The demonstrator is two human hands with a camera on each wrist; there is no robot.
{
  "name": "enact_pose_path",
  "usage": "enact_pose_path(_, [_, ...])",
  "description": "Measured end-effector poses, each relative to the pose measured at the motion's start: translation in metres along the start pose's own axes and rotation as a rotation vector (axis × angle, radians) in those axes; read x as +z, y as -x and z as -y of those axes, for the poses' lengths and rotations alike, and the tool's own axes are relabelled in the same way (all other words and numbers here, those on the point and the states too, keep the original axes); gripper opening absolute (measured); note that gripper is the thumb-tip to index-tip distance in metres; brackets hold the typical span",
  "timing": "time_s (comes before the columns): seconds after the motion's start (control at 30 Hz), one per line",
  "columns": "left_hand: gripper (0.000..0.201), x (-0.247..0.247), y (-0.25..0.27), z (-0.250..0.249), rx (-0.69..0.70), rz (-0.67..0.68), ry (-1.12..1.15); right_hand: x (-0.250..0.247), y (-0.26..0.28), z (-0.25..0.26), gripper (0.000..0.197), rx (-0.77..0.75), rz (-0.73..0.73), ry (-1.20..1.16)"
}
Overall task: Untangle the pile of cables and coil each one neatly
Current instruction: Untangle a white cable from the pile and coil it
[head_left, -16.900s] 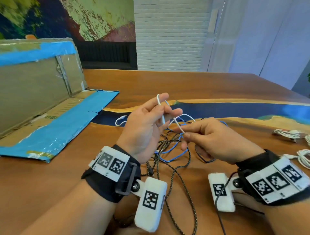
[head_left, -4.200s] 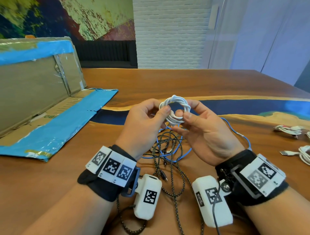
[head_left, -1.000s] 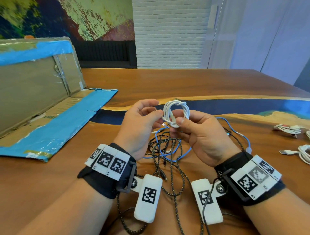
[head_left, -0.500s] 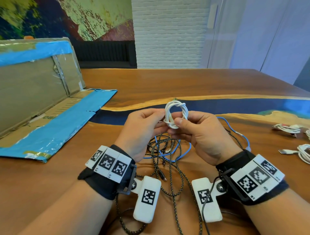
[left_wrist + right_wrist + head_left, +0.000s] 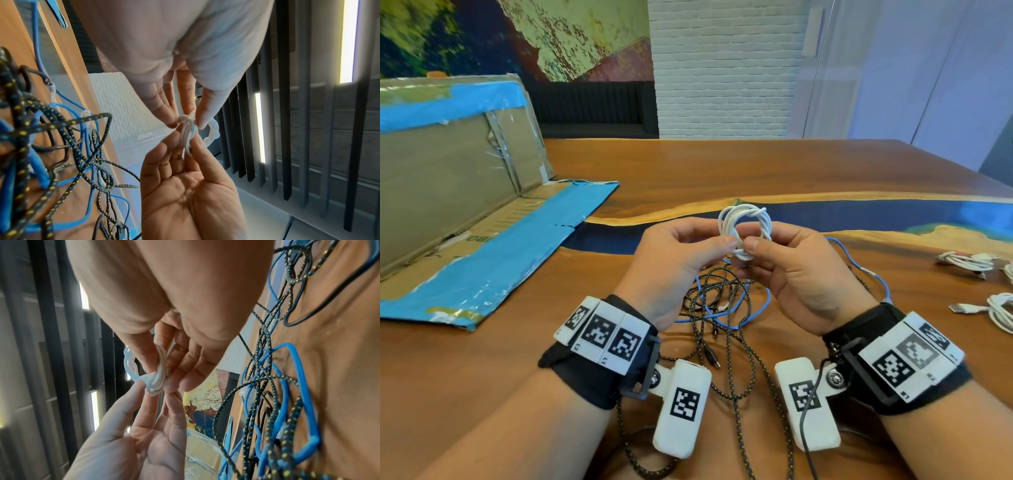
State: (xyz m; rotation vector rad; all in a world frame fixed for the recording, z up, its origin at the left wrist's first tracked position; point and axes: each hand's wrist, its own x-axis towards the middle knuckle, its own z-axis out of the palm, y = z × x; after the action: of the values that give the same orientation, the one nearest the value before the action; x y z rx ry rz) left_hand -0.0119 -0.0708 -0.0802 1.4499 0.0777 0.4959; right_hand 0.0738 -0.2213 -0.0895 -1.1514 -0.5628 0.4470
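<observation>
A small white cable coil (image 5: 744, 224) is held up over the table between both hands. My left hand (image 5: 724, 245) pinches its lower left part, seen close in the left wrist view (image 5: 186, 124). My right hand (image 5: 753, 246) pinches the lower right part with thumb and fingers (image 5: 162, 376). The coil's strands (image 5: 188, 135) run between the fingertips of both hands. Below the hands lies the tangled pile: a blue cable (image 5: 767, 301), a black braided cable with yellow flecks (image 5: 729, 342) and a thin black cable (image 5: 690, 294).
An opened cardboard box with blue tape (image 5: 458, 212) lies at the left. Coiled white cables (image 5: 962, 262) and another white cable with a USB plug (image 5: 996, 310) lie at the right edge. The wooden table (image 5: 722, 164) has a blue resin stripe across it.
My left hand has come back onto the coil and both thumbs now meet at its lower part. The coil sits slightly higher. The pile below has not moved.
</observation>
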Motion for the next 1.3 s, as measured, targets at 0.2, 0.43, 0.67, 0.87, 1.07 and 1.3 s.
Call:
enact_pose_path(0.2, [0.029,0.001,0.000,0.000,0.033,-0.002,-0.028,-0.002,0.002,0.005,0.029,0.006,0.037,0.076])
enact_pose_path(0.43, [0.021,0.010,0.004,0.000,0.075,-0.118,-0.028,0.005,0.003,0.005,0.011,0.056,0.015,0.135])
enact_pose_path(0.67, [0.038,0.006,0.003,-0.003,0.056,-0.100,-0.064,0.009,0.006,0.009,0.031,-0.050,0.001,0.400])
enact_pose_path(0.87, [0.041,0.005,0.003,-0.004,0.044,-0.051,-0.048,0.008,0.008,0.010,0.021,-0.147,-0.001,0.331])
enact_pose_path(1.07, [0.036,0.005,0.002,-0.004,0.005,-0.010,0.127,0.006,0.003,0.008,0.017,-0.035,0.010,0.085])
enact_pose_path(1.3, [0.032,0.002,0.001,-0.006,-0.008,0.050,0.240,0.009,0.004,0.007,0.018,-0.058,-0.010,0.038])
